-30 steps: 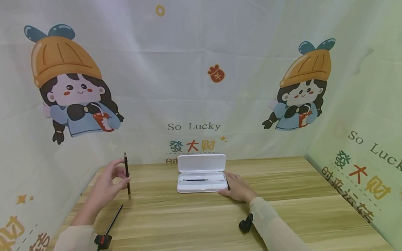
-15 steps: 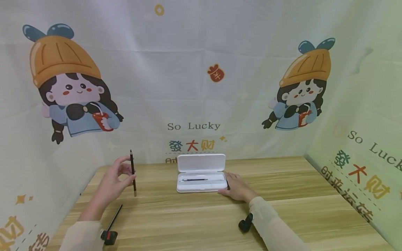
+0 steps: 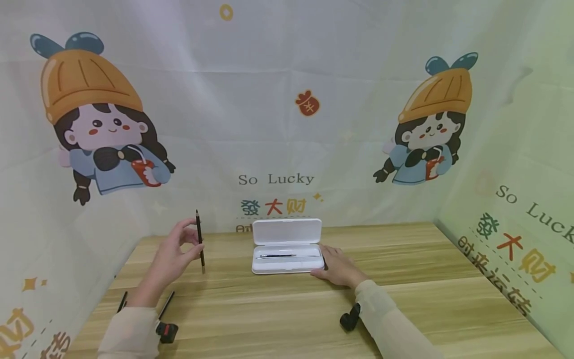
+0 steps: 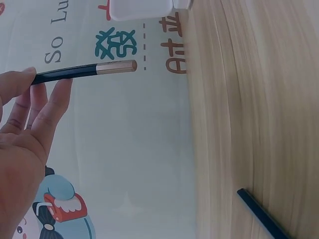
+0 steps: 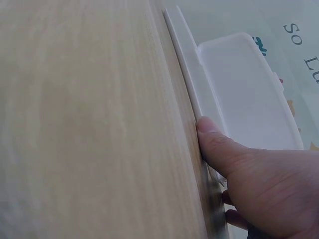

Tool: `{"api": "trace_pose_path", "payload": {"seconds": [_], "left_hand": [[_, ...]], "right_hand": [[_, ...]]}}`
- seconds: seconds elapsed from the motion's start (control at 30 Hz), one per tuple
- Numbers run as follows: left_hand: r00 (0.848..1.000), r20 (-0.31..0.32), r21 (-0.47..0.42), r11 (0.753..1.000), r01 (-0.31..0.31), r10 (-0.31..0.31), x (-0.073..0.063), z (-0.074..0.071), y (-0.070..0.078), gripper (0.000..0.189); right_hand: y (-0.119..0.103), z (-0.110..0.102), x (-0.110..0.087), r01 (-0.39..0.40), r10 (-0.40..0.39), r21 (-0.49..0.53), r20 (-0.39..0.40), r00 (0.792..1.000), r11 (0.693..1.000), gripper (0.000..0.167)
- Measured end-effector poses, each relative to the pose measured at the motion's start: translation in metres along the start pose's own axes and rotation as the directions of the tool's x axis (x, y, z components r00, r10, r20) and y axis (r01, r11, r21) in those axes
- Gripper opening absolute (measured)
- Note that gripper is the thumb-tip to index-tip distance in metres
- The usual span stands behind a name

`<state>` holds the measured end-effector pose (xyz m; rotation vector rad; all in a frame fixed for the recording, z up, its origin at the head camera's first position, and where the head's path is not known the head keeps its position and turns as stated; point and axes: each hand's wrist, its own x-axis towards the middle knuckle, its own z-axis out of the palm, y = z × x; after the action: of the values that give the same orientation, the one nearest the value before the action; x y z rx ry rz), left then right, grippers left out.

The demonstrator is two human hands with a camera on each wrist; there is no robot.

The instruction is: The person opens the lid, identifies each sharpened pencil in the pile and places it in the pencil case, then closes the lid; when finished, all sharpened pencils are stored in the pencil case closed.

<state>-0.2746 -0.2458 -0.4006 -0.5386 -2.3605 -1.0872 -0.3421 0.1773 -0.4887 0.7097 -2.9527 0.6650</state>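
Observation:
My left hand (image 3: 172, 259) pinches a dark pencil (image 3: 200, 242) between thumb and fingers, holding it nearly upright above the table, left of the pencil case. Its bare wooden end (image 4: 115, 66) shows in the left wrist view. A white pencil case (image 3: 287, 267) stands with its lid (image 3: 287, 232) raised at the back of the table. Inside lies a thin dark-and-silver pen-like item (image 3: 278, 256). My right hand (image 3: 339, 268) grips the case's right end, the thumb (image 5: 212, 132) on its front edge; the other fingers are partly hidden.
Two dark sticks like pencils lie on the wooden table (image 3: 269, 314) by the left sleeve, one pencil (image 3: 167, 305) right of it and one pencil (image 3: 122, 301) left. A printed cloth (image 3: 269, 124) hangs directly behind the table and along its sides.
My left hand has moved right and slightly up with the pencil, closer to the pencil case. A second pencil on the table has come into view left of the sleeve. The right hand stays put.

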Motion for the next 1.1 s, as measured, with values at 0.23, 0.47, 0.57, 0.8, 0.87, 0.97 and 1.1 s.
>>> {"api": "trace_pose_path", "payload": {"seconds": [0.23, 0.47, 0.57, 0.8, 0.87, 0.97, 1.1], "left_hand": [[1.0, -0.005, -0.037, 0.999, -0.021, 0.021, 0.004, 0.008, -0.002, 0.058], [1.0, -0.027, -0.022, 1.0, -0.017, 0.016, 0.01, 0.017, -0.003, 0.056], [1.0, -0.027, -0.02, 1.0, -0.016, 0.016, 0.014, 0.021, -0.003, 0.056], [0.999, -0.044, -0.014, 1.0, -0.028, 0.027, 0.018, 0.029, -0.003, 0.056], [0.999, -0.043, -0.012, 1.0, -0.021, 0.02, 0.018, 0.032, -0.003, 0.056], [0.999, -0.041, -0.012, 1.0, -0.014, 0.013, 0.019, 0.035, -0.005, 0.056], [0.999, -0.042, -0.012, 1.0, -0.018, 0.017, 0.021, 0.041, -0.007, 0.056]], "right_hand": [[-0.003, -0.003, -0.002, -0.008, 0.008, 0.016, -0.001, 1.0, 1.0, 0.083], [-0.004, -0.004, -0.002, -0.005, 0.005, 0.021, -0.01, 1.0, 1.0, 0.082], [-0.004, -0.003, -0.001, -0.01, 0.01, 0.02, -0.01, 1.0, 1.0, 0.082], [-0.002, -0.002, 0.0, -0.011, 0.011, 0.005, -0.009, 1.0, 1.0, 0.083], [-0.002, -0.002, 0.0, -0.004, 0.004, 0.005, -0.011, 1.0, 1.0, 0.083], [-0.001, -0.001, -0.001, 0.007, -0.007, 0.005, -0.014, 1.0, 1.0, 0.083], [-0.001, -0.001, 0.0, -0.001, 0.001, -0.002, -0.013, 1.0, 1.0, 0.084]]}}
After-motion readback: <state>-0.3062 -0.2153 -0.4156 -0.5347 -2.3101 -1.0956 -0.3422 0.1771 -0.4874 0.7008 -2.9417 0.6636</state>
